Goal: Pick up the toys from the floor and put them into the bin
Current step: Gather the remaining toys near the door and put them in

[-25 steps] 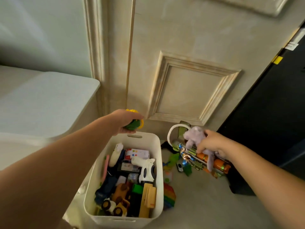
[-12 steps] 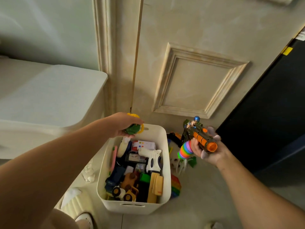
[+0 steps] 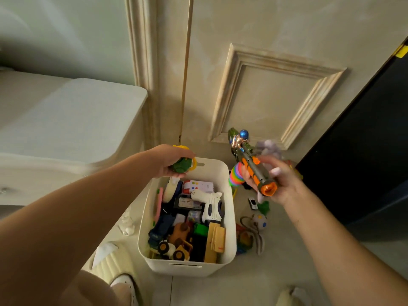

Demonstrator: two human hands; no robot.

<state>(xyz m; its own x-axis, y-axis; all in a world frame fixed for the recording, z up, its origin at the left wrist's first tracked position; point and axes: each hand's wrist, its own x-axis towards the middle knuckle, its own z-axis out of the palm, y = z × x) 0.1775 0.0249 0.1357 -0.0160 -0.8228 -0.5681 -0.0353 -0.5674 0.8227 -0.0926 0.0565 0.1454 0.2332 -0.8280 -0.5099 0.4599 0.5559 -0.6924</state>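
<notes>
A white bin (image 3: 229,217) full of toys stands on the floor in front of me. My left hand (image 3: 170,160) hovers over the bin's far rim, shut on a green and yellow toy (image 3: 182,164). My right hand (image 3: 276,184) is raised to the right of the bin and grips an orange and grey toy gun (image 3: 254,168), together with a rainbow spring (image 3: 236,176) and a pale purple plush (image 3: 268,147). On the floor right of the bin lie a small toy car (image 3: 252,203), a spotted ball on a cord (image 3: 259,221) and a green piece (image 3: 263,207).
A cream panelled door (image 3: 265,85) rises behind the bin. A white cabinet (image 3: 66,120) stands at the left and dark furniture (image 3: 364,151) at the right. My foot in a white slipper (image 3: 123,281) is near the bin's front left corner.
My right hand has lifted the toy gun, spring and plush off the floor and brought them higher beside the bin. My left hand stays over the far rim with its toy.
</notes>
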